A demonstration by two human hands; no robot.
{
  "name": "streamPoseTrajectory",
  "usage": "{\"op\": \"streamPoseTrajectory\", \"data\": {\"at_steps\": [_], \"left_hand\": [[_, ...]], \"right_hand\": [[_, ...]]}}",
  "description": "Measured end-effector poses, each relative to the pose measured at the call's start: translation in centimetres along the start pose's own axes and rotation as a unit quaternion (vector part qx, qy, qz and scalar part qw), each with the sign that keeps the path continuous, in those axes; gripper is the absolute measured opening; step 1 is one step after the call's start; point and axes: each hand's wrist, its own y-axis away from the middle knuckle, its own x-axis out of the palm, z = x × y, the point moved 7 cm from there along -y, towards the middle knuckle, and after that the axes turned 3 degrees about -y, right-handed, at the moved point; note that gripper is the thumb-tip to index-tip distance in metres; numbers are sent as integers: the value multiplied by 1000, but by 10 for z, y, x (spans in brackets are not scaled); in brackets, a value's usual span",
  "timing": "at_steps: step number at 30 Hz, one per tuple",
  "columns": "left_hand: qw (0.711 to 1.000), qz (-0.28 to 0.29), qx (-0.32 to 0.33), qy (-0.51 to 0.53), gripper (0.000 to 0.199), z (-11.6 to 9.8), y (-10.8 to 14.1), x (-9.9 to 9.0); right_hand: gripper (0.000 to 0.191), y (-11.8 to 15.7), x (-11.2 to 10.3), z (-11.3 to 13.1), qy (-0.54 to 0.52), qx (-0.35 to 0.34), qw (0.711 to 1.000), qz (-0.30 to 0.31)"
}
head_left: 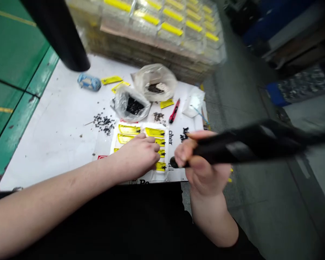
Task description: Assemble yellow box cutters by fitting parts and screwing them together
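My right hand (pixel 206 168) is wrapped round a black electric screwdriver (pixel 241 144), held raised over the table's right edge and blurred by motion. Its narrower end points left, towards the tray. My left hand (pixel 142 153) lies over a white tray (pixel 166 175) with its fingers curled down; the fingertips are partly hidden. Yellow plastic pieces (pixel 129 129) lie in two columns in this tray, some with small black parts at their right ends. Several of them are covered by my left hand.
Behind the tray stand a bag of black parts (pixel 134 104) and a bag of brown and white parts (pixel 157 85). Loose black bits (pixel 104 123), a red cutter knife (pixel 174 111) and a blue roll (pixel 89 82) lie about. Stacked clear trays (pixel 157 39) rise behind; a black cylinder (pixel 59 32) hangs upper left.
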Motion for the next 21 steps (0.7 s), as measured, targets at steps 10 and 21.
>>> {"op": "streamPoseTrajectory", "data": {"at_steps": [10, 21], "left_hand": [[981, -181, -65, -24, 10, -5, 65, -23], [909, -330, -185, -173, 11, 0, 152, -19]], "right_hand": [[42, -52, 18, 12, 117, -32, 992, 20], [16, 37, 32, -25, 502, -73, 848, 156]]}}
